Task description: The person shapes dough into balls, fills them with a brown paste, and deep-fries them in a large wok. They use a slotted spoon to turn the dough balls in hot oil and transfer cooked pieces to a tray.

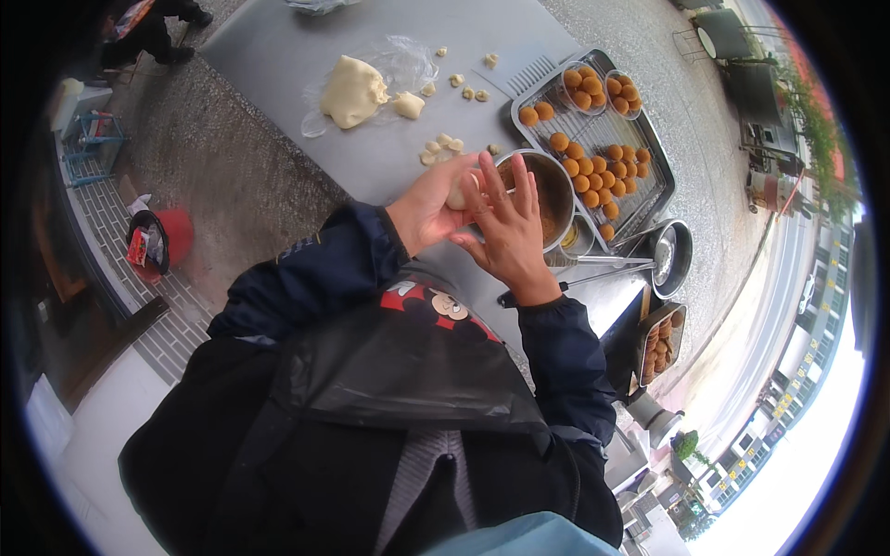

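Note:
My left hand (434, 201) is cupped around a small pale piece of dough (457, 194), partly hidden by the fingers. My right hand (511, 233) is laid over the left palm with its fingers spread; whether it presses on the dough cannot be seen. Just beyond the right fingers stands a steel pot (553, 201) with brown filling inside. Several small dough pieces (439, 146) lie on the metal table (278, 62) past my left hand. Farther out, a large lump of dough (351, 90) rests on clear plastic film, a smaller chunk (408, 105) beside it.
At the right, a wire-racked tray (664, 187) holds many round brown balls (591, 182), some in clear cups (584, 87). Nearby are a pan (671, 258) with a skimmer (664, 250) and a tray of browned pieces (660, 344). A red bin (174, 236) stands left; a person's legs (149, 38) show upper left.

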A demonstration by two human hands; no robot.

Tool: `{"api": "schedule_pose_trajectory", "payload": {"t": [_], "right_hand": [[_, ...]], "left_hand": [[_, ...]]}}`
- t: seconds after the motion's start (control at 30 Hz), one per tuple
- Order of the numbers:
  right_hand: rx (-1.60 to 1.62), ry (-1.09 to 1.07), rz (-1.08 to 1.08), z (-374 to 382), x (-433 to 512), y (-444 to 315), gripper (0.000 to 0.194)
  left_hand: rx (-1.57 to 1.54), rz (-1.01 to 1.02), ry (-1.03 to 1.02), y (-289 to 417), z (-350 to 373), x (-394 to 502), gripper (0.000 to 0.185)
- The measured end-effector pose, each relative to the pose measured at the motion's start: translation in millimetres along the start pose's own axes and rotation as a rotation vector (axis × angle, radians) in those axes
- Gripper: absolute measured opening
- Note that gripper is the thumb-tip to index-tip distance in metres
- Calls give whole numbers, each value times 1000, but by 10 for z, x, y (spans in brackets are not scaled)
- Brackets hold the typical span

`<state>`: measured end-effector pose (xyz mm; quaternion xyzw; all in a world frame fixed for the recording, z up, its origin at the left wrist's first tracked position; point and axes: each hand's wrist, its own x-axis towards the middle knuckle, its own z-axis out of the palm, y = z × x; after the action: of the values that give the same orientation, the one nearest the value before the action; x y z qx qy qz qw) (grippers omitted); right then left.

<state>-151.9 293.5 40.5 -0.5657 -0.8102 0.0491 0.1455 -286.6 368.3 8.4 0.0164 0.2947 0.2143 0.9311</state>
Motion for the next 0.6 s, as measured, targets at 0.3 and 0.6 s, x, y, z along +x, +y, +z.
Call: {"api": "schedule_pose_trajectory", "payload": {"t": [0.3, 0.6], "right_hand": [[889, 729, 314, -515, -410, -268, 67], [511, 671, 498, -580, -1616, -250, 80]], "left_hand": [[260, -45, -415, -592, 835, -444, 63], [350, -238, -193, -1753, 1049, -67, 74]]}}
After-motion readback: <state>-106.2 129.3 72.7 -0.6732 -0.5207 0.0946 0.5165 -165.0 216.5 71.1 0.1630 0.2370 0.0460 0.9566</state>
